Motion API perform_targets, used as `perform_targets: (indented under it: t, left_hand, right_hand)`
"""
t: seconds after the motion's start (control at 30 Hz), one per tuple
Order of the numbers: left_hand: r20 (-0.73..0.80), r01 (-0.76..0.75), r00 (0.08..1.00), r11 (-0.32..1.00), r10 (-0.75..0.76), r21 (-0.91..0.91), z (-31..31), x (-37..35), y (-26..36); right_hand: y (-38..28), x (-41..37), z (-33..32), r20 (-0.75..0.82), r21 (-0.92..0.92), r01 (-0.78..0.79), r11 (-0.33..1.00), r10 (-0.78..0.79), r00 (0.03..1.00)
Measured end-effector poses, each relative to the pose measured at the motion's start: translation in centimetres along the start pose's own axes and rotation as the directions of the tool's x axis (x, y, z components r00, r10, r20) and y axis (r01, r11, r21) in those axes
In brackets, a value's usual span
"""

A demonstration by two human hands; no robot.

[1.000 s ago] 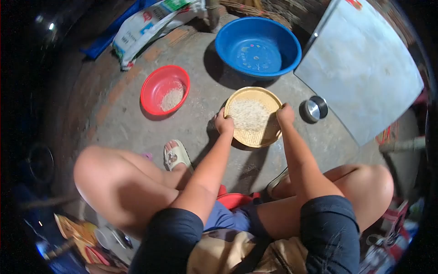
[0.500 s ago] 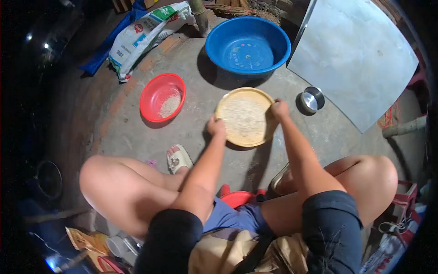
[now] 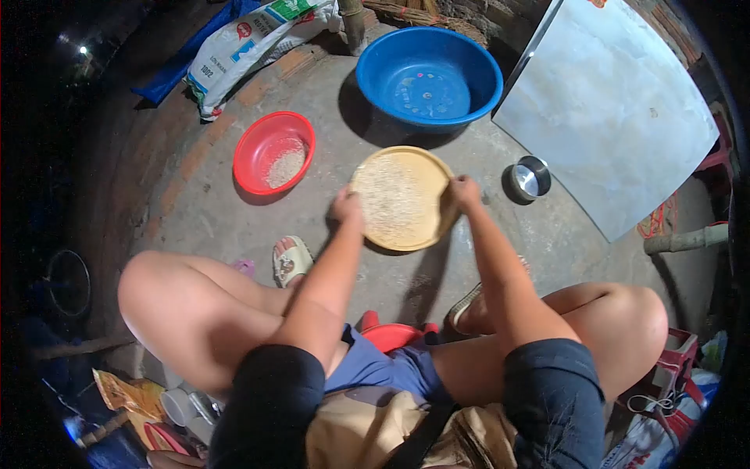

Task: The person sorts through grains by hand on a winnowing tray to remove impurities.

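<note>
While the person is sitting low on a red stool (image 3: 391, 336) with knees spread, both hands are holding a round woven tray (image 3: 422, 228) out in front, between the knees and a blue basin (image 3: 488, 86). The left hand (image 3: 346, 209) is closing around the tray's left rim and the right hand (image 3: 464, 191) is closing around its right rim, fingers curled over the edge. Pale rice (image 3: 383, 191) is lying spread across most of the tray, which is casting a shadow on the concrete floor (image 3: 203, 227) beneath it. A red bowl (image 3: 248, 160) with a little more grain is sitting to the left, near a printed sack (image 3: 234, 51). A steel cup (image 3: 528, 177) is standing just right of the right hand, beside a grey sheet (image 3: 617, 109). A sandal (image 3: 291, 259) is showing below the left hand.
</note>
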State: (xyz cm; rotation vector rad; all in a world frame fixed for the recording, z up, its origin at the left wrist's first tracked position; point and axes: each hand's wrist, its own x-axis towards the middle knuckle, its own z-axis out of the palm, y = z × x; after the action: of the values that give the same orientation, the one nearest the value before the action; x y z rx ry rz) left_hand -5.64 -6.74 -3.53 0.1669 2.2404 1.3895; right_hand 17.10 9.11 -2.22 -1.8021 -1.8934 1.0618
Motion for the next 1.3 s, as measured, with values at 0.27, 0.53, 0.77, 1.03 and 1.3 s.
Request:
perform_targets:
  t: [0.27, 0.53, 0.77, 1.03, 1.3]
  left_hand:
    - [0.15, 0.044, 0.989, 0.974, -0.01, -0.224, -0.2, 3.6, -1.8]
    - [-0.106, 0.024, 0.994, 0.987, -0.041, -0.157, -3.5, 2.3, 0.1]
    - [0.101, 0.025, 0.995, 0.971, -0.001, -0.236, 4.4, 2.8, -4.0]
    - [-0.154, 0.02, 0.985, 0.93, -0.082, -0.368, -5.0, 7.2, -4.9]
    - [0.127, 0.18, 0.982, 0.899, -0.141, -0.398, 3.5, -0.1, 0.2]
  right_hand:
    - [-0.1, -0.4, 2.2, -0.085, -0.093, 0.009, 0.996, -0.017, 0.996]
    - [-0.4, 1.2, 5.1, 0.067, 0.059, 0.024, 0.998, -0.028, 0.997]
    - [1.0, 0.4, 0.4, -0.212, -0.094, -0.204, 0.974, 0.18, 0.96]
    - [-2.3, -0.9, 7.7, 0.15, 0.246, -0.089, 0.965, 0.053, 0.987]
    - [0.3, -0.1, -0.9, -0.205, 0.096, -0.273, 0.957, 0.287, 0.936]
